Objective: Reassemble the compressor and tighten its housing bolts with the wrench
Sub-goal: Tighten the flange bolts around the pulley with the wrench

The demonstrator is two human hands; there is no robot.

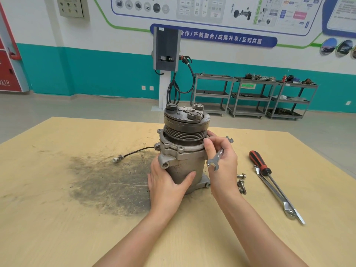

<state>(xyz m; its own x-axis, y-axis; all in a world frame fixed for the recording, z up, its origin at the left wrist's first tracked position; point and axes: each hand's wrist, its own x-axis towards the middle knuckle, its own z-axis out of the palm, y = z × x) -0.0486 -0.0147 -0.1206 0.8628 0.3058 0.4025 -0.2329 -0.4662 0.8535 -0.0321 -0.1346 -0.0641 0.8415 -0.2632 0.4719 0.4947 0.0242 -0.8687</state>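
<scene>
On the tabletop [77,237], left hand [167,186] braces the upright compressor [185,151]; right hand [221,162] grips the wrench [216,157]. Risk: loose bolts [241,183] unfitted, housing may shift.

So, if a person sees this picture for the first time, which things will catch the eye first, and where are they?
The grey compressor stands upright at the middle of the wooden table, steadied by the left hand, while the right hand holds a small wrench at its flange. A dark greasy stain spreads left of it. To the right lie loose bolts and a red-handled screwdriver.
</scene>
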